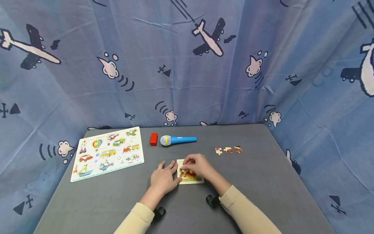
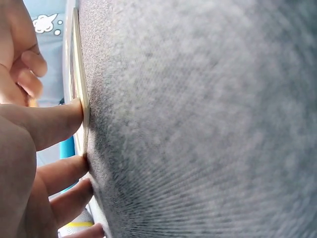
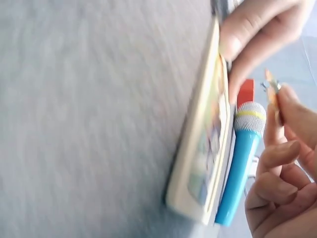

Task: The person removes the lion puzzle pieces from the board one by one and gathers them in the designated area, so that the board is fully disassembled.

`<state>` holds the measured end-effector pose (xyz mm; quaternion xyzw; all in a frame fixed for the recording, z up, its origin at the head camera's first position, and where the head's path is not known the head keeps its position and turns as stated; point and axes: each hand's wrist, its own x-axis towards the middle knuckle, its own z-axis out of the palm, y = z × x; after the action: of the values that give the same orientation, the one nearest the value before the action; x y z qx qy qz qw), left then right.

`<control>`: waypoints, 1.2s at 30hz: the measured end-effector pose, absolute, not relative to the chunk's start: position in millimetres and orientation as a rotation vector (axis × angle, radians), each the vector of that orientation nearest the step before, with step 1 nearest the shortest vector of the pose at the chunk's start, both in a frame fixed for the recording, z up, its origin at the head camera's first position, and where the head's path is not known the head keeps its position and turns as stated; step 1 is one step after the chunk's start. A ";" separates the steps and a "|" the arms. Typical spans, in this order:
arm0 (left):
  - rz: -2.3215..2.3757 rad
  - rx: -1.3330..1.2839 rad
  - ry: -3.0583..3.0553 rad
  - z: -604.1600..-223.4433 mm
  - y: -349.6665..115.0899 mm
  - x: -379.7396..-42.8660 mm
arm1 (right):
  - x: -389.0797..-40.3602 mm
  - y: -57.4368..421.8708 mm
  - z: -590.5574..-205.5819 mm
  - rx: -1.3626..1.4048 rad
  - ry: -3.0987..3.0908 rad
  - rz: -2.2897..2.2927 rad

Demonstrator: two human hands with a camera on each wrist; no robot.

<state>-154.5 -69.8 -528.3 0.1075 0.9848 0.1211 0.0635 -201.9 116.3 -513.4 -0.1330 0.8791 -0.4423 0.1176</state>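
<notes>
A small jigsaw puzzle tray (image 1: 190,183) with a pale rim and a colourful picture lies flat on the grey table. My left hand (image 1: 163,178) rests at its left side, fingers spread and fairly straight; in the left wrist view its thumb (image 2: 64,119) touches the tray's edge. My right hand (image 1: 197,165) is over the upper part of the tray. Between thumb and finger it pinches a small puzzle piece (image 3: 273,96), which stands clear of the tray in the right wrist view. The hand covers part of the picture.
Three loose puzzle pieces (image 1: 229,149) lie to the right. Behind the tray are a blue toy microphone (image 1: 183,139) and a red block (image 1: 153,139). A white board with vehicle pictures (image 1: 117,167) is at the left. A blue patterned curtain (image 1: 175,81) hangs behind the table.
</notes>
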 end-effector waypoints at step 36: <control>0.364 0.344 2.997 -531.4 -70.1 -153.4 | -227.9 259.6 -521.5 0.058 2.591 -1.440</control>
<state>-153.4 -70.1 -531.4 0.1131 0.9850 0.1197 0.0517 -227.9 259.6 -521.5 0.0194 0.8704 -0.4839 0.0883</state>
